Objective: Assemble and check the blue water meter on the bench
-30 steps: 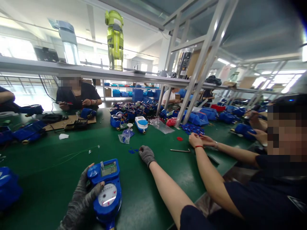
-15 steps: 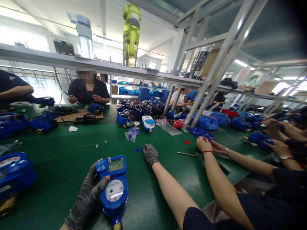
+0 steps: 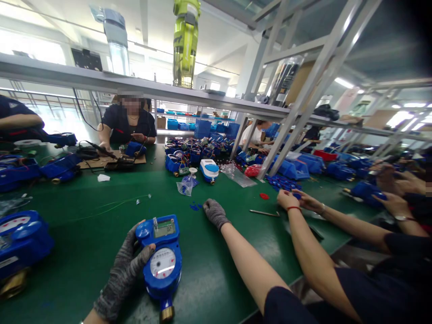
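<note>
My left hand (image 3: 126,265), in a grey knit glove, is wrapped round the left side of a blue water meter (image 3: 161,258) that lies on the green table (image 3: 84,234), thumb on its dial face. The meter has a small LCD screen on top and a brass fitting at its near end. My right hand (image 3: 215,212), also gloved, is stretched far forward with its fingers curled down on the table. It rests next to some small blue parts (image 3: 194,207); whether it holds any I cannot make out.
A co-worker's bare hands (image 3: 293,200) work at my right beside a metal rod (image 3: 263,213) and a red cap (image 3: 263,196). Another blue meter (image 3: 20,236) sits at far left. Plastic bags (image 3: 186,185), a white-blue meter (image 3: 209,170) and piled blue housings fill the middle; people sit opposite.
The view has swung slightly left and up. My left hand keeps the meter, and my right hand stays closed near the blue parts. The co-worker's hands have shifted a little.
</note>
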### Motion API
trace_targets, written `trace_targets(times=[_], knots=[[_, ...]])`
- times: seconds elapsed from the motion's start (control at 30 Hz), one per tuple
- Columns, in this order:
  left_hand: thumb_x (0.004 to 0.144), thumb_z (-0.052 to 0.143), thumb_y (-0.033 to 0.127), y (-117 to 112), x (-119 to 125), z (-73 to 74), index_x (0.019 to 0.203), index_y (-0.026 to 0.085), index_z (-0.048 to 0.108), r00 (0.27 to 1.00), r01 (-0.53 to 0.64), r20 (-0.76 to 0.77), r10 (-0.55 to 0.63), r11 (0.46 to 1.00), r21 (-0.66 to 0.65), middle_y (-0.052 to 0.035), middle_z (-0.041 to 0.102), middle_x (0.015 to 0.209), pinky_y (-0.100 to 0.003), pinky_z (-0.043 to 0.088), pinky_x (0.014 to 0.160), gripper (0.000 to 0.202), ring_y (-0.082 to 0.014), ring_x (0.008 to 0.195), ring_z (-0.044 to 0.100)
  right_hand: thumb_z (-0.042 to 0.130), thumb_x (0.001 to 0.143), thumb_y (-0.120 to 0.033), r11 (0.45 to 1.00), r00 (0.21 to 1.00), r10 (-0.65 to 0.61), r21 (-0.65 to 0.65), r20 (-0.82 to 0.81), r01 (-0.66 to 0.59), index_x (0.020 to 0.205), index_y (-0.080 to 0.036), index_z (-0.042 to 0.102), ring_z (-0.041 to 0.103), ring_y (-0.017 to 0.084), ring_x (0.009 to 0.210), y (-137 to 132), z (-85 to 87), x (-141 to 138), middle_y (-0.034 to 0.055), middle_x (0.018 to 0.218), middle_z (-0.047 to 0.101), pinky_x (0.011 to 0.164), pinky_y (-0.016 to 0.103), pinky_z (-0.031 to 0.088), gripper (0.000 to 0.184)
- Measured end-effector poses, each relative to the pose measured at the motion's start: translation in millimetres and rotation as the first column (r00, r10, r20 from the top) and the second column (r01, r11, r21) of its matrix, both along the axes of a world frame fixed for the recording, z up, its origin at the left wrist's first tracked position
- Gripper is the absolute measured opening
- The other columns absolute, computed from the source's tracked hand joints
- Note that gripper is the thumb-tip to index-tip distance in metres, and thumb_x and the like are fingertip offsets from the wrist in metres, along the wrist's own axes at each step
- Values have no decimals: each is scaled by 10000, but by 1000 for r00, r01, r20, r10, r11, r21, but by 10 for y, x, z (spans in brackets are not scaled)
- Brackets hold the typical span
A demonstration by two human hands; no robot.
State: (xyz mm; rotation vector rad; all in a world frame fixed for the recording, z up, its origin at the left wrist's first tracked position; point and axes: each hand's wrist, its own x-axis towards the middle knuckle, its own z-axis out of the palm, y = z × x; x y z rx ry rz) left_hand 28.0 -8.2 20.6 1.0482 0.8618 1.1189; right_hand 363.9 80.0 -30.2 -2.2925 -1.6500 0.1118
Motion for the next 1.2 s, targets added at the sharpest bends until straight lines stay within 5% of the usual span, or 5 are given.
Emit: trace_targets(times=[0.23, 0.77, 0.93, 1.07, 1.2], knots=[[707, 837, 403, 21, 34, -15, 1352, 315, 440, 999, -31, 12, 31, 999, -17, -100, 526, 1374, -510, 503, 989, 762, -369, 1224, 524, 475, 953, -279, 997, 992, 75, -14, 106, -74, 1116, -183, 675, 571, 229, 1127, -380, -143, -53, 140, 1194, 641, 983, 307, 401, 275], [683, 855, 404, 27, -1, -34, 1423, 301, 404, 1000, -15, 27, 16, 1000, -14, -113, 537, 1367, -497, 492, 1000, 872, -369, 1232, 517, 499, 917, -225, 995, 995, 90, 40, 44, -91, 1061, -164, 680, 565, 224, 1100, -356, -156, 26, 140, 1139, 655, 1003, 298, 387, 240], [722, 826, 401, 13, 11, -46, 1406, 303, 420, 998, -7, 58, 7, 1000, 11, -99, 510, 1400, -496, 466, 1030, 802, -356, 1267, 487, 510, 893, -231, 991, 993, 95, 105, -77, -86, 918, -138, 682, 601, 229, 949, -365, -10, -33, 152, 1014, 669, 923, 339, 437, 196], [746, 798, 443, -11, 9, -44, 1383, 302, 444, 995, -35, 94, 37, 999, -22, -102, 489, 1421, -514, 435, 1051, 743, -358, 1276, 477, 491, 914, -259, 966, 958, 189, 213, -215, -143, 919, -159, 645, 615, 185, 861, -649, 250, -370, 87, 944, 675, 818, 296, 481, 184], [775, 771, 439, 3, -5, -29, 1371, 294, 447, 995, -29, 90, 31, 999, -22, -92, 482, 1429, -495, 434, 1057, 694, -351, 1285, 468, 555, 910, -322, 872, 776, 457, 389, -435, -296, 881, -207, 626, 607, 166, 796, -1138, 613, -862, 28, 872, 662, 731, 282, 486, 138]])
